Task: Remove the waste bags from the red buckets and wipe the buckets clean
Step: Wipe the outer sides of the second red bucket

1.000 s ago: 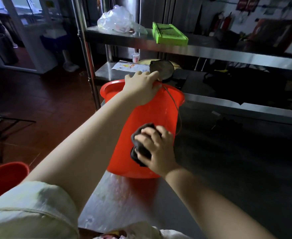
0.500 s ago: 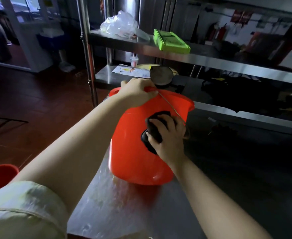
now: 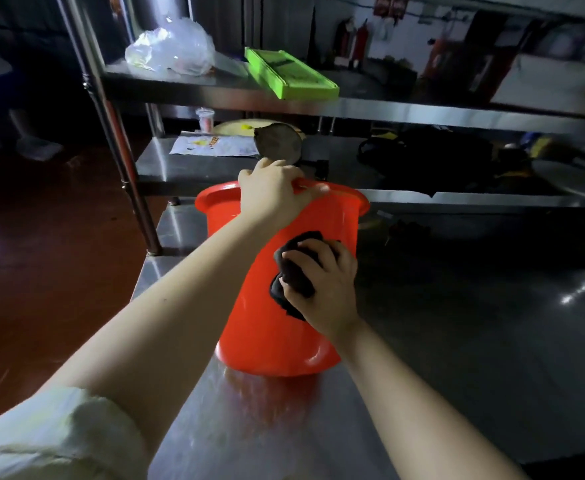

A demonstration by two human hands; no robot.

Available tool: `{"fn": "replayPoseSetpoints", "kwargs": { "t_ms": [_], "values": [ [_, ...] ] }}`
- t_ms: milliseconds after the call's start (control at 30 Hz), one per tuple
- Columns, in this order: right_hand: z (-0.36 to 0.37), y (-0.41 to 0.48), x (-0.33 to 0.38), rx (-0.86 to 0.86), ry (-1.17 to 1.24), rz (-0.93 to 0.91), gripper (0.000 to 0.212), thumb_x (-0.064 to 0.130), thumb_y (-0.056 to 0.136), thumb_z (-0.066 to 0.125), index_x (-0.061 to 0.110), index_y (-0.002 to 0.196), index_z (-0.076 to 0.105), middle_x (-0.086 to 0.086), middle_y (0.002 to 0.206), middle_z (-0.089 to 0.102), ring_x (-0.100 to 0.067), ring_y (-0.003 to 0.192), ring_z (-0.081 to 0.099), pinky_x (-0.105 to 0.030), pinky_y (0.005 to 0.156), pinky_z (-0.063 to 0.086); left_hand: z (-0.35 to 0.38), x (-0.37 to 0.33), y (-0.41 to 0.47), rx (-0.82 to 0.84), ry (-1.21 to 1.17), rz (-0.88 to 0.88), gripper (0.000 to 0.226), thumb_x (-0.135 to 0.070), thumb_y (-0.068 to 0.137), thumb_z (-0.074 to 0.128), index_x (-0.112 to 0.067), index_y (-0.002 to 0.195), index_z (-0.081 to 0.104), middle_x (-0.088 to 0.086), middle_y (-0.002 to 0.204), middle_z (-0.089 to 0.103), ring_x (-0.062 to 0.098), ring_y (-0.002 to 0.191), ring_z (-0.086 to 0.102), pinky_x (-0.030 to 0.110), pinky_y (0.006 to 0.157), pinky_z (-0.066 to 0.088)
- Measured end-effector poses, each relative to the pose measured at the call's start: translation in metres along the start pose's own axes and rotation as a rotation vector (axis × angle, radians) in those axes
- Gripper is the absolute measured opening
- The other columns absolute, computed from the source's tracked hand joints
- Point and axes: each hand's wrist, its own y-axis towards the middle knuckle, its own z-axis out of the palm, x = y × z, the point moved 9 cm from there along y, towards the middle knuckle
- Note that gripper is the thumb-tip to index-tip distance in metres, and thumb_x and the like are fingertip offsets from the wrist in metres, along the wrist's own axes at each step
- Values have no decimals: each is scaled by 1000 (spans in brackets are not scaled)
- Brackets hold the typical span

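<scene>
Steel table (image 3: 457, 358) | bucket (image 3: 267, 341) seemingly bagless (inside hidden) | left hand (image 3: 272, 195) gripping rim | right hand (image 3: 329, 292) clutching cloth (image 3: 293, 271) against wall | wiping likely midway

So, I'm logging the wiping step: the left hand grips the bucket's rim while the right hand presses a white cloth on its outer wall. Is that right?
Not quite: the cloth is black, not white, as the head view shows. The rest stands: the left hand grips the bucket's rim while the right hand presses the cloth on its outer wall.
</scene>
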Motion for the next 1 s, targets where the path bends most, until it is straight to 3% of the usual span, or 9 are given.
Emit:
{"fn": "replayPoseSetpoints", "kwargs": {
  "t_ms": [167,267,367,600,733,833,900,933,1000],
  "values": [
    [3,-33,17,-71,-42,87,45,39,70,70,36,113,58,8,125,54,-26,114,45,-40,96,37,-1,8,7,-67,-58,-63,53,-66,90,40,-22,80,67,0,93,68,26,103,54,37,83,30],
    [10,-80,33,-85,-55,-8,47,36,70,71,33,114,56,7,125,52,-29,115,47,-44,94,41,0,15,8,-44,-88,1,47,-64,94,35,-26,72,53,2,85,67,28,99,54,38,83,30],
    [18,-116,45,-30,-67,-114,46,36,73,72,31,115,55,5,126,50,-31,116,46,-43,94,41,-4,17,3,-35,-100,53,48,-62,94,35,-23,78,58,1,85,67,27,99,54,36,79,27],
    [-18,-13,-5,-106,-40,298,40,48,88,55,27,122,59,-2,129,51,-33,121,40,-43,107,29,-9,16,-6,107,-141,56,45,-62,94,36,-24,85,58,-6,78,53,27,102,53,36,78,26],
    [-39,19,-5,-212,-114,278,39,40,84,64,22,118,63,-2,124,55,-32,118,42,-50,98,37,-1,17,-6,176,-230,21,44,-59,96,35,-22,77,48,-6,75,52,28,100,53,36,80,26],
    [-31,0,-1,-194,-142,295,39,40,82,65,23,118,64,-3,125,56,-36,117,47,-50,99,36,-3,23,-8,111,-374,-22,31,-53,95,46,-25,107,52,-11,77,54,23,95,57,34,80,26],
    [-20,-30,5,-143,-140,279,39,43,81,63,27,117,62,-3,125,55,-37,115,49,-48,100,35,-9,26,-12,35,-451,-10,51,-45,94,51,-32,139,32,-13,77,57,15,84,56,34,81,28],
    [-15,-49,11,-111,-138,248,39,44,81,62,28,117,61,-3,125,55,-36,115,49,-47,100,35,-10,25,-15,9,-444,26,54,-42,94,49,-38,143,25,-13,79,60,14,85,56,34,82,29],
    [-8,-89,26,-62,-134,139,38,44,83,61,29,118,60,-2,125,55,-33,116,47,-46,100,36,-13,22,-17,-45,-364,101,35,-41,97,39,-46,131,38,-9,92,65,18,96,57,35,82,28]
  ]
}}
